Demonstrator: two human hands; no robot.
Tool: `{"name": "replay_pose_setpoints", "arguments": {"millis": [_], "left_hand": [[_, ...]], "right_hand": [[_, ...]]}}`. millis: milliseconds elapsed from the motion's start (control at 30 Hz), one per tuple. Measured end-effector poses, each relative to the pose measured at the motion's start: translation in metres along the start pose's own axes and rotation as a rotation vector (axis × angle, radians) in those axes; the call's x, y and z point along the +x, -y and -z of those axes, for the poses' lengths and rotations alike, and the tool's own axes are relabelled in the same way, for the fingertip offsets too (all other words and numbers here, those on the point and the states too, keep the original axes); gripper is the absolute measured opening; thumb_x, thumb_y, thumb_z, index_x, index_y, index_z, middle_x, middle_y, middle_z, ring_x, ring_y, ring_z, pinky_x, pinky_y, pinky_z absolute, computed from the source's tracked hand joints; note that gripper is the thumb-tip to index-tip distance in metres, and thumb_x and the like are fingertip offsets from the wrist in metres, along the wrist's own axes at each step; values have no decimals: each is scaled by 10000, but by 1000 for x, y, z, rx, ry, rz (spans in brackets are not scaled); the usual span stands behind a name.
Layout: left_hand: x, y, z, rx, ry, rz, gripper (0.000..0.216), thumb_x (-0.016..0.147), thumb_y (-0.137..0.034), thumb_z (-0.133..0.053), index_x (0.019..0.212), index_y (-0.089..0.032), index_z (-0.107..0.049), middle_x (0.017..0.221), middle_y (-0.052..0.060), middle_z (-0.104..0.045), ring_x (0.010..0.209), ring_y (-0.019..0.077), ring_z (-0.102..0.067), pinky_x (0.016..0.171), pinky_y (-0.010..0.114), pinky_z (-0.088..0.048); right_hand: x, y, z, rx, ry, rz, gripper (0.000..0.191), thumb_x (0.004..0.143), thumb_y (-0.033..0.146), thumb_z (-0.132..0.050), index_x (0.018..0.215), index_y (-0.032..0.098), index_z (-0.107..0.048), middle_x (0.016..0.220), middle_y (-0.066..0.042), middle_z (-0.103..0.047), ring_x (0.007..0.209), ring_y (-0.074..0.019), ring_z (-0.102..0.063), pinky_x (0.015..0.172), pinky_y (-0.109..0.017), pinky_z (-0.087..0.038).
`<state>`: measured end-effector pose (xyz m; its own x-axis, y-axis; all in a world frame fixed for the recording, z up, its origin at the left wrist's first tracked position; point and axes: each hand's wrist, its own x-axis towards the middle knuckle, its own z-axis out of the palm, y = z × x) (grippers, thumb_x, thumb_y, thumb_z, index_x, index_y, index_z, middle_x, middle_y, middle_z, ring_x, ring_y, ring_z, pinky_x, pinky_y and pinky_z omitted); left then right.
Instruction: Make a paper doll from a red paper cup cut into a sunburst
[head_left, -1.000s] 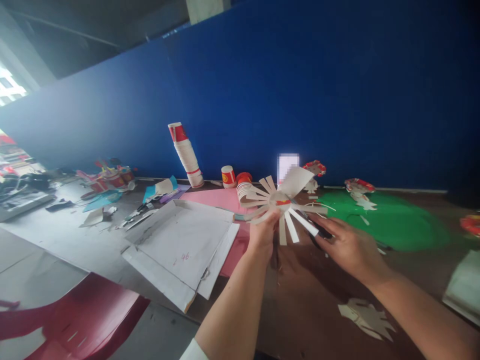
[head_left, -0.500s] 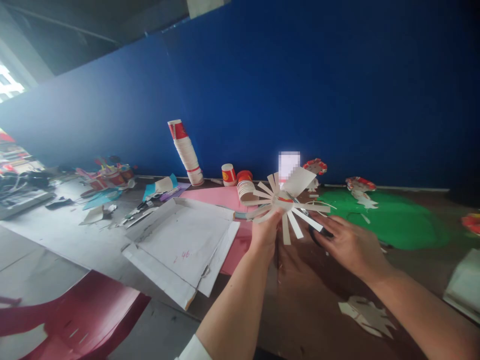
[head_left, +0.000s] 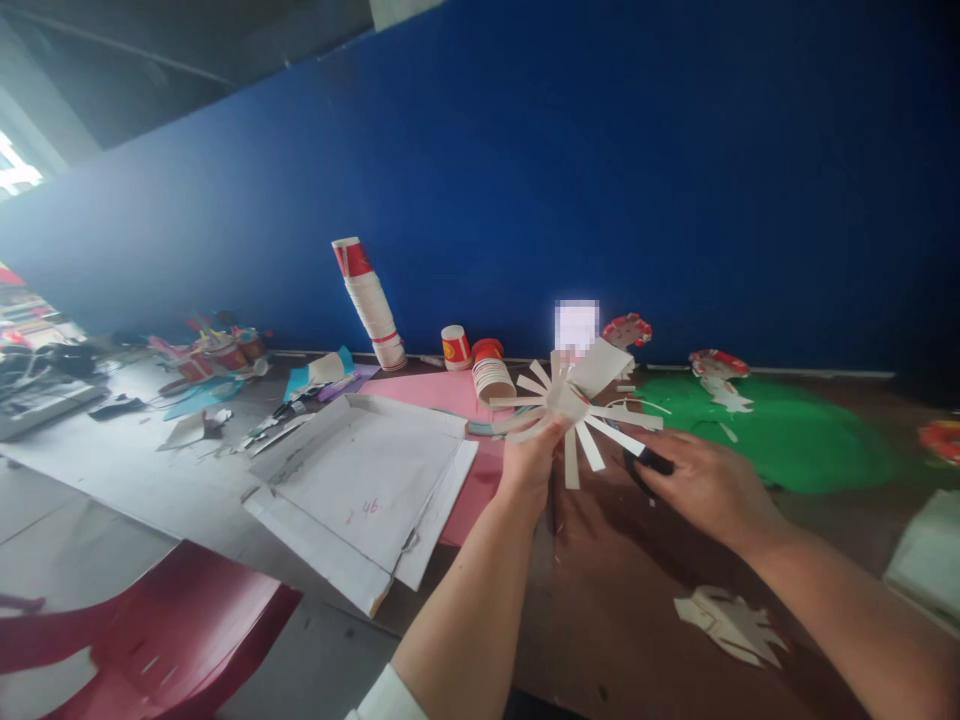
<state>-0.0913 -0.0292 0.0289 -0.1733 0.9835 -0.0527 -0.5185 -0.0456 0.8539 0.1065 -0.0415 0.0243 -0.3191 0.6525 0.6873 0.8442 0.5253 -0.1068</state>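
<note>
My left hand (head_left: 531, 462) is closed on a paper cup (head_left: 568, 402) whose wall is cut into several white strips spread out like rays. One wider, uncut piece of the wall points up and to the right. In my right hand (head_left: 701, 485) is a pair of scissors (head_left: 651, 462) with dark handles. The blades are mostly hidden behind the strips, so I cannot tell whether they touch the paper. White paper cut-outs (head_left: 733, 625) lie on the brown table, nearer to me than my right hand.
A tall stack of paper cups (head_left: 369, 305) leans by the blue partition (head_left: 637, 170). A single upturned cup (head_left: 455, 347) stands beside a lying stack (head_left: 493, 375). A white box lid (head_left: 367, 470), green sheet (head_left: 795, 440) and red chair (head_left: 172, 640) are around.
The scissor blades showed across the cup half a second ago and are now mostly hidden behind the strips. My right hand has shifted slightly to the right. The left keeps its hold.
</note>
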Motion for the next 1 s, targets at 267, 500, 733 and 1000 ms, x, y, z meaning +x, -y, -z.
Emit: {"name": "replay_pose_setpoints", "arguments": {"millis": [267, 500, 733, 1000], "left_hand": [[-2, -4, 0, -22, 41, 25, 365, 600, -316, -870, 896, -133, -757, 858, 69, -736, 783, 201, -679, 715, 296, -526], [-2, -6, -1, -58, 62, -14, 380, 601, -318, -878, 925, -156, -762, 989, 86, -750, 956, 257, -693, 850, 350, -543], [-1, -4, 0, 14, 23, 6, 331, 655, -318, -843, 917, -142, -745, 832, 51, -723, 715, 163, -644, 638, 258, -500], [1, -3, 2, 22, 19, 2, 328, 645, -319, -840, 906, -143, -747, 863, 59, -730, 731, 173, -653, 616, 253, -492]], "right_hand": [[-1, -2, 4, 51, 16, -65, 332, 842, 343, -621, 1144, 314, -757, 1030, -17, -790, 831, -235, -754, 699, -346, -602], [-1, 3, 6, 134, 24, -91, 367, 840, 340, -616, 1185, 319, -737, 1085, -20, -777, 897, -265, -750, 738, -387, -613], [-1, 1, 5, 86, 2, -65, 330, 859, 328, -585, 1137, 293, -758, 1027, -24, -786, 875, -243, -749, 753, -354, -601], [2, -1, 11, 95, 38, -48, 332, 871, 362, -564, 1115, 281, -773, 933, -42, -780, 780, -234, -741, 647, -335, -574]]}}
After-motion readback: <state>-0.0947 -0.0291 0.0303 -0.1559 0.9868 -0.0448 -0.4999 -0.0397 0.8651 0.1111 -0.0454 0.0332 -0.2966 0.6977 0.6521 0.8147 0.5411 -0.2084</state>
